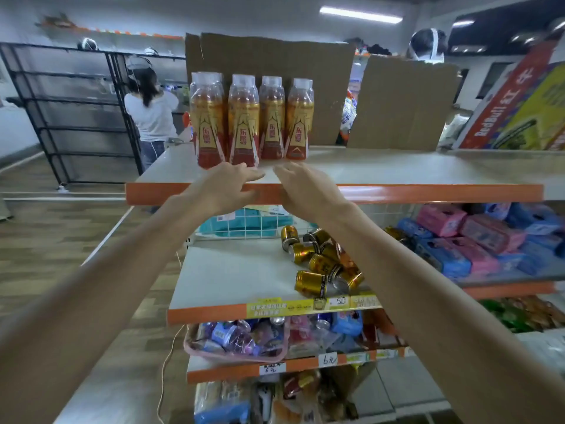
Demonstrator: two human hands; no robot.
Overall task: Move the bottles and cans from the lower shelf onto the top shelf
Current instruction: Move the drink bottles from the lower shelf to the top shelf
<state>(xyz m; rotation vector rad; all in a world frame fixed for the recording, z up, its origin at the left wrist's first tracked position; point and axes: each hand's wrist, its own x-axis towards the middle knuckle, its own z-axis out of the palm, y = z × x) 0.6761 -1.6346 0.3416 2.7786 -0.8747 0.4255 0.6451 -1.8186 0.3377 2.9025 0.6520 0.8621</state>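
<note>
On the top shelf [397, 171], bottles [244, 120] stand upright in a row at the left end, labels facing out, at least one more row behind them, touching side by side. Cardboard sheets [400, 105] stand behind them as a backing. Both hands reach over the shelf's orange front edge, empty: left hand [226, 186] flat with fingers spread, fingertips just in front of the bottle bases; right hand [301, 186] also released, fingers extended, near the left one, not touching the bottles. One level down, lower shelf [232, 273] holds gold cans [321, 264] lying on their sides in a loose pile at its right part, partly hidden by the right forearm. Pink and blue packs [477, 240] sit to the right of that. A person in a white top [151, 113] stands at far left by black racks.
</note>
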